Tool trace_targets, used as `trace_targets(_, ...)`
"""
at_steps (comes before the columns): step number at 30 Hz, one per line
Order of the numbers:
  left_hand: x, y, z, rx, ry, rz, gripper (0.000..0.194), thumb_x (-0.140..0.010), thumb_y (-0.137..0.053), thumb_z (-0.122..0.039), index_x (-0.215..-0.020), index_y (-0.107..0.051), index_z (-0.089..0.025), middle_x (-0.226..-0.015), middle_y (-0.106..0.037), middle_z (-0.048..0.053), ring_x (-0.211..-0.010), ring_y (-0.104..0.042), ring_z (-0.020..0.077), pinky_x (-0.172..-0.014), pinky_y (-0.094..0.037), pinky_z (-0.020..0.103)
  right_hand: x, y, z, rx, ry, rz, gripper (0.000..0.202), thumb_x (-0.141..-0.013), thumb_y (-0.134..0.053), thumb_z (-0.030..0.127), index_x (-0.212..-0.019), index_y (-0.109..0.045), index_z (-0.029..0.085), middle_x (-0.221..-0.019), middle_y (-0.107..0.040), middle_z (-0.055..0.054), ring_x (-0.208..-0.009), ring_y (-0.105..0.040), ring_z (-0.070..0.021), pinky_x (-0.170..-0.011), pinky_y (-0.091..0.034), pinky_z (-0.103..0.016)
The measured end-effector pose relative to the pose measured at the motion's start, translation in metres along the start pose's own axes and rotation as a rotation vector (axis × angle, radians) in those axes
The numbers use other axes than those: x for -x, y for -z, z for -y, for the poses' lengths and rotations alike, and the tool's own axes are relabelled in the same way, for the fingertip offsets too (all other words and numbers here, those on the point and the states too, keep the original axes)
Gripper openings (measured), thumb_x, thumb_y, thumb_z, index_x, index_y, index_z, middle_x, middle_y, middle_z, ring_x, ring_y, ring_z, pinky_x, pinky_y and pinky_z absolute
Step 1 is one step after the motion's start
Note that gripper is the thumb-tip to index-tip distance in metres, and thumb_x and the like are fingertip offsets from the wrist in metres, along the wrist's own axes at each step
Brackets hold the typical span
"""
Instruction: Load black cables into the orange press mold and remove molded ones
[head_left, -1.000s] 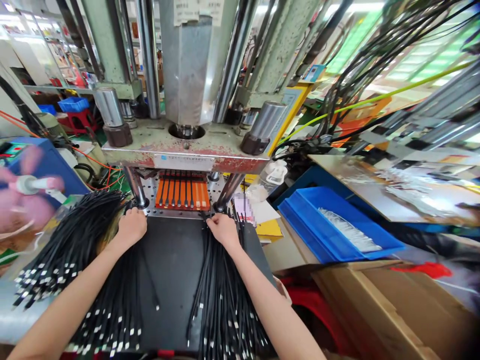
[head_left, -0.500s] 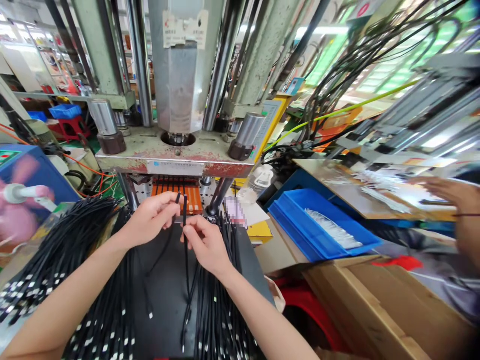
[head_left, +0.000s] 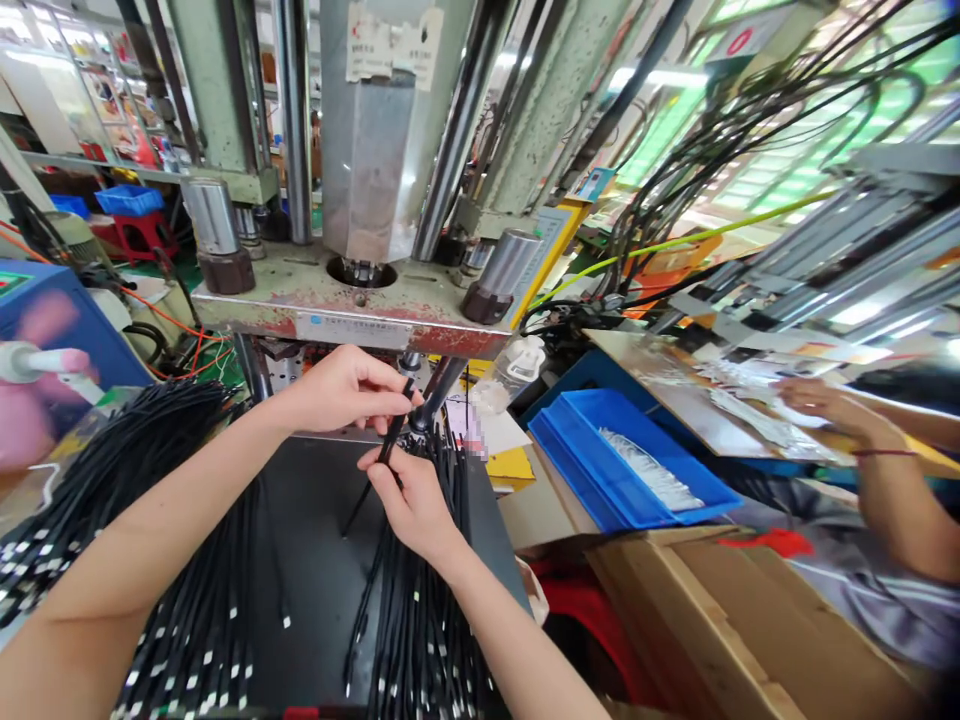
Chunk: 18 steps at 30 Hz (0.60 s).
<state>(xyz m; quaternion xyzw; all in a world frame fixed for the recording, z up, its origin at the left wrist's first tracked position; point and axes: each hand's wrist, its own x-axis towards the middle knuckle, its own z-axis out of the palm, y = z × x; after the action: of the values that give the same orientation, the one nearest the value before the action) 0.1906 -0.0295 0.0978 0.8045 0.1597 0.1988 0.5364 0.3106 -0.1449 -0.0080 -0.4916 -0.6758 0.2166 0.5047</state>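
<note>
My left hand (head_left: 352, 391) pinches the upper end of a thin black cable (head_left: 396, 428) in front of the press. Just below it, my right hand (head_left: 415, 503) has its thumb and fingers closed on the same cable or cables; how many strands they hold I cannot tell. A bundle of black cables with pale ends (head_left: 420, 620) lies under my right wrist. Another bundle (head_left: 191, 610) is spread beneath my left forearm. Between them is a dark work surface (head_left: 307, 560). My left hand and arm cover much of the press opening.
The press (head_left: 352, 318) stands straight ahead, with steel columns. On the right are a blue bin (head_left: 637, 470) with white pieces and a cardboard box (head_left: 720, 620). A co-worker's hand (head_left: 814, 400) is over a bench at far right. A pink fan (head_left: 45, 370) turns at left.
My left hand has moved right and slightly up, close above my right hand. The cable pieces they held apart are now together. The co-worker's hand has shifted left.
</note>
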Motion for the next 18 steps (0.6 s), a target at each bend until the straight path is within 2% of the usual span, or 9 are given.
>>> trace_targets(3,-0.006,0.001,-0.001,0.02,-0.012,0.049,0.011,-0.074,-0.068,-0.022,-0.074,-0.072,-0.011,-0.053,-0.062,0.0,-0.044,-0.054,0.0071,-0.041,-0.04,0.014,0.003,0.0,0.0,0.028,0.023,-0.013,0.019,-0.097,-0.046,0.027,-0.088,-0.061,0.019,-0.074,-0.059,0.0,-0.066,-0.055,-0.0117,-0.067,-0.042,-0.022)
trace_targets(5,-0.011,0.0,0.0,0.029,-0.047,0.011,0.009,-0.072,-0.069,-0.02,-0.071,-0.071,-0.011,-0.052,-0.061,-0.001,-0.044,-0.055,0.0076,-0.042,-0.04,0.015,0.006,-0.002,-0.002,0.053,0.033,-0.011,0.016,-0.096,-0.047,0.026,-0.091,-0.061,0.019,-0.078,-0.062,-0.001,-0.07,-0.057,-0.013,-0.069,-0.043,-0.023)
trace_targets(7,-0.015,0.0,0.001,0.005,-0.137,-0.132,0.011,-0.074,-0.068,-0.021,-0.07,-0.068,-0.011,-0.053,-0.06,-0.001,-0.046,-0.056,0.0079,-0.044,-0.041,0.016,0.008,-0.004,-0.011,0.105,0.023,0.009,0.014,-0.094,-0.049,0.025,-0.093,-0.062,0.019,-0.082,-0.065,-0.003,-0.074,-0.059,-0.0146,-0.071,-0.044,-0.024)
trace_targets(10,-0.021,0.003,-0.002,-0.1,-0.333,-0.428,0.015,-0.079,-0.067,-0.026,-0.074,-0.066,-0.012,-0.063,-0.063,0.0,-0.05,-0.058,0.0078,-0.049,-0.045,0.018,0.003,-0.005,-0.035,0.188,-0.038,0.036,0.012,-0.09,-0.053,0.025,-0.089,-0.064,0.019,-0.08,-0.066,-0.003,-0.073,-0.06,-0.0164,-0.07,-0.044,-0.025)
trace_targets(12,-0.023,0.004,-0.005,-0.231,-0.49,-0.508,0.015,-0.082,-0.067,-0.027,-0.077,-0.067,-0.013,-0.07,-0.066,0.001,-0.057,-0.06,0.0086,-0.054,-0.047,0.019,-0.01,-0.001,-0.055,0.218,-0.112,-0.016,0.015,-0.088,-0.056,0.028,-0.082,-0.065,0.019,-0.069,-0.064,-0.001,-0.064,-0.058,-0.0159,-0.064,-0.042,-0.025)
trace_targets(15,-0.025,0.001,0.002,-0.365,-0.685,-0.455,0.011,-0.084,-0.067,-0.027,-0.085,-0.068,-0.016,-0.083,-0.068,0.003,-0.073,-0.063,0.0112,-0.059,-0.048,0.019,-0.044,0.008,-0.081,0.238,-0.212,-0.173,0.025,-0.085,-0.059,0.035,-0.067,-0.062,0.018,-0.055,-0.057,0.002,-0.052,-0.05,-0.0137,-0.057,-0.037,-0.024)
trace_targets(16,-0.025,-0.001,0.01,-0.364,-0.688,-0.463,0.014,-0.084,-0.067,-0.028,-0.092,-0.067,-0.017,-0.088,-0.068,0.004,-0.075,-0.063,0.0117,-0.057,-0.047,0.019,-0.056,0.012,-0.088,0.234,-0.236,-0.214,0.027,-0.084,-0.061,0.036,-0.064,-0.06,0.018,-0.053,-0.056,0.002,-0.051,-0.049,-0.0131,-0.056,-0.037,-0.024)
trace_targets(18,-0.024,-0.004,0.035,-0.381,-0.576,-0.517,0.022,-0.084,-0.067,-0.029,-0.101,-0.062,-0.016,-0.093,-0.067,0.005,-0.074,-0.063,0.0121,-0.054,-0.047,0.02,-0.079,0.017,-0.098,0.217,-0.276,-0.259,0.025,-0.082,-0.062,0.034,-0.064,-0.061,0.018,-0.052,-0.057,0.003,-0.051,-0.05,-0.0124,-0.056,-0.037,-0.023)
